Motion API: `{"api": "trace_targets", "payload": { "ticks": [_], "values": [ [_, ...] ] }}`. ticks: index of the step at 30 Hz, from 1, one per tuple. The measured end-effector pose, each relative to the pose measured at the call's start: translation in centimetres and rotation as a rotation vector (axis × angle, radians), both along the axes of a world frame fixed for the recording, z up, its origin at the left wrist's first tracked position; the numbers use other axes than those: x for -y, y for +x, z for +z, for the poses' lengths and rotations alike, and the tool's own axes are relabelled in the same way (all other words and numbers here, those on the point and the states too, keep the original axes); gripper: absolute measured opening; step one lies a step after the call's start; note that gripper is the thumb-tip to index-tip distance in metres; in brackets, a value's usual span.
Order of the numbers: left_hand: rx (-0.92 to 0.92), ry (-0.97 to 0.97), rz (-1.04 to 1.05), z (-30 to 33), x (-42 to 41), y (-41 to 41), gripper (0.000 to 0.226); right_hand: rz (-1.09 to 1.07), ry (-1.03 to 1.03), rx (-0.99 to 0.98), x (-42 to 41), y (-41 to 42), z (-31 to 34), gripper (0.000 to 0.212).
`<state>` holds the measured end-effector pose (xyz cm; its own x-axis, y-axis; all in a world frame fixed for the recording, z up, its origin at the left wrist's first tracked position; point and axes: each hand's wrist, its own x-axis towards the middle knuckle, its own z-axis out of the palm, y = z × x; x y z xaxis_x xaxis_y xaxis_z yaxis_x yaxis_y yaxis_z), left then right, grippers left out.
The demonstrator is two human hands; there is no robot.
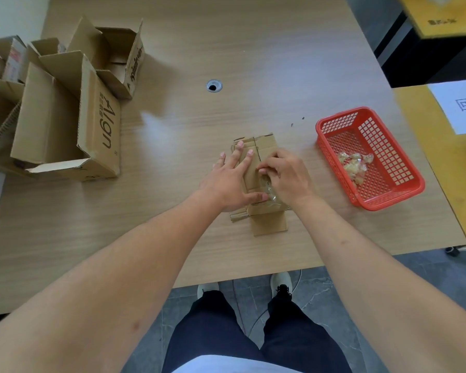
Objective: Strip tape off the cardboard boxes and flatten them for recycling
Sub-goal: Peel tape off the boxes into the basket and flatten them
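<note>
One flattened box (264, 160), long axis toward viewer.

You're seeing "Align" showing in dark letters down the side of the big open cardboard box (65, 122) at your left, small characters above it too blurred to read. The box behind (124, 57) is carrying sideways print, illegible. The white sheet (462, 106) at your right is showing "回", next character cut off.
</note>
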<state>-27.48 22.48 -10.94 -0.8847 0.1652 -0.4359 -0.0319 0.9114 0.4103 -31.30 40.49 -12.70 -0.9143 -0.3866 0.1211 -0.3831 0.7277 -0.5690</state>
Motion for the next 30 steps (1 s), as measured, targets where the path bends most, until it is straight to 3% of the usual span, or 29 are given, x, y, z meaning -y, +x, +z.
{"api": "trace_targets", "payload": {
  "ticks": [7, 9, 13, 16, 19, 27, 30],
  "values": [
    [-0.026, -0.020, -0.026, -0.2, 0.2, 0.0, 0.120, -0.100, -0.193, 0.291, -1.3, 0.5, 1.6, 0.022],
    [-0.024, -0.019, -0.029, -0.1, 0.1, 0.0, 0.120, -0.146, -0.212, 0.279, -0.7, 0.3, 1.9, 0.029],
    [-0.025, -0.026, -0.031, 0.1, 0.2, 0.0, 0.120, -0.106, -0.119, 0.133, -0.1, 0.7, 1.3, 0.012],
    [-0.007, 0.026, -0.023, 0.0, 0.2, 0.1, 0.121, -0.058, -0.108, 0.171, -0.6, 0.8, 0.9, 0.022],
    [0.025, 0.124, 0.008, -0.1, 0.6, -0.1, 0.118, -0.049, -0.059, 0.185, -0.2, 0.8, 0.8, 0.016],
    [0.015, 0.064, -0.024, -0.2, 0.8, -0.4, 0.117, -0.040, 0.054, 0.298, -1.0, 0.7, 2.3, 0.006],
    [0.016, 0.080, -0.015, -0.2, 0.7, -0.4, 0.118, -0.101, -0.019, 0.208, -0.6, 1.0, 2.0, 0.022]
  ]
}}
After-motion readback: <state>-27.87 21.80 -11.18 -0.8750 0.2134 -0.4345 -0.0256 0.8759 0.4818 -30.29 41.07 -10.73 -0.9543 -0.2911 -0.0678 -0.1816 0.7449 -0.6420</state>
